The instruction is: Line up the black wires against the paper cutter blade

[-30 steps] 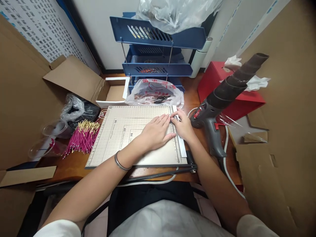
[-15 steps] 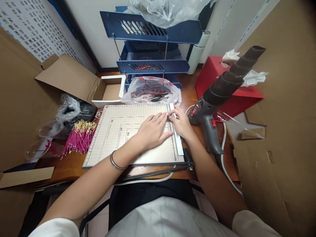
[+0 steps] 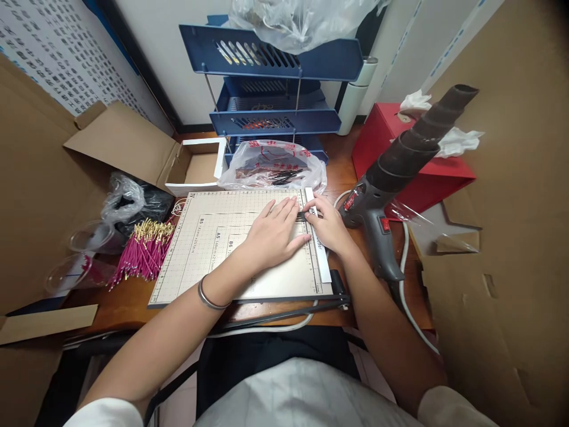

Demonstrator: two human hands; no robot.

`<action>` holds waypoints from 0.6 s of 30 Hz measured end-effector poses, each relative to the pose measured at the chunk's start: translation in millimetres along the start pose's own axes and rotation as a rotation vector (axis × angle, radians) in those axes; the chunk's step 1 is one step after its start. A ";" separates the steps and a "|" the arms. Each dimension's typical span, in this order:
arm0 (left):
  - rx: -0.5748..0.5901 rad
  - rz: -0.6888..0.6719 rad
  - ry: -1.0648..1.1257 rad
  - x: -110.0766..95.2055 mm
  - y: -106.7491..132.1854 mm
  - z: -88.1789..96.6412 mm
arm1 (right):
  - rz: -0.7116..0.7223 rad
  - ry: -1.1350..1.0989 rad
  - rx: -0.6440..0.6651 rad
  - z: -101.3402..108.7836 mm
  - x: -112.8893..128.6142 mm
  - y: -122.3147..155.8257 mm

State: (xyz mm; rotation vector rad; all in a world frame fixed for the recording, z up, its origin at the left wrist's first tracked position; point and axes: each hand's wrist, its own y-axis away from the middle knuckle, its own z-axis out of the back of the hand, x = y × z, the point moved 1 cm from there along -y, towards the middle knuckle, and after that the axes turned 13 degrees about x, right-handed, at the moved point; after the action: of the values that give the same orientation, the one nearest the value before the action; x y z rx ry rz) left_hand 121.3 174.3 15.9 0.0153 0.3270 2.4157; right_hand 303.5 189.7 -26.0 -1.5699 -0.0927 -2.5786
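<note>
A paper cutter (image 3: 208, 261) with a cream gridded board lies in front of me, its long black arm lowered along the near edge. My left hand (image 3: 273, 234) rests flat on the board, fingers stretched out. A small bundle of thin black strands (image 3: 301, 217) runs between its fingertips and the white strip (image 3: 322, 261) at the board's right edge. Over that strip, my right hand (image 3: 328, 225) has its fingers bent and closed on the strands' right ends. Its fingertips partly hide them.
A heat gun (image 3: 377, 196) stands at the right before a red tissue box (image 3: 418, 178). Magenta strands with gold ends (image 3: 144, 249) lie left, beside clear cups (image 3: 80, 273). Behind are an open carton (image 3: 200, 166), a plastic bag (image 3: 275, 163) with black strands and blue trays (image 3: 275, 121).
My left fingertips have drawn slightly left, so more of the black strands shows between the hands. The right hand stays almost in place.
</note>
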 end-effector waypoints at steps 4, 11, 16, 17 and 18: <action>-0.004 0.036 -0.024 -3.4 5.7 -0.1 | 0.005 0.018 -0.009 -0.5 0.2 -0.7; 0.009 -0.001 -0.033 -2.7 10.1 -12.5 | 0.056 -0.014 0.025 1.9 -0.2 1.7; 0.002 -0.008 -0.052 -4.4 9.4 -13.2 | -0.008 -0.154 -0.044 0.8 -7.6 -1.6; 0.003 -0.010 -0.054 -5.1 9.3 -12.9 | 0.005 -0.181 -0.038 0.0 -9.0 -2.7; 0.001 -0.011 -0.056 -5.7 9.2 -12.6 | 0.027 -0.206 -0.018 -0.7 -9.9 -3.6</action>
State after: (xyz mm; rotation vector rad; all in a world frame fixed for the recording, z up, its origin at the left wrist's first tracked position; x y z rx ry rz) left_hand 118.4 161.0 6.3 0.0807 0.3023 2.3991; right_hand 306.9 193.9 -35.1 -1.8255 -0.0658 -2.3968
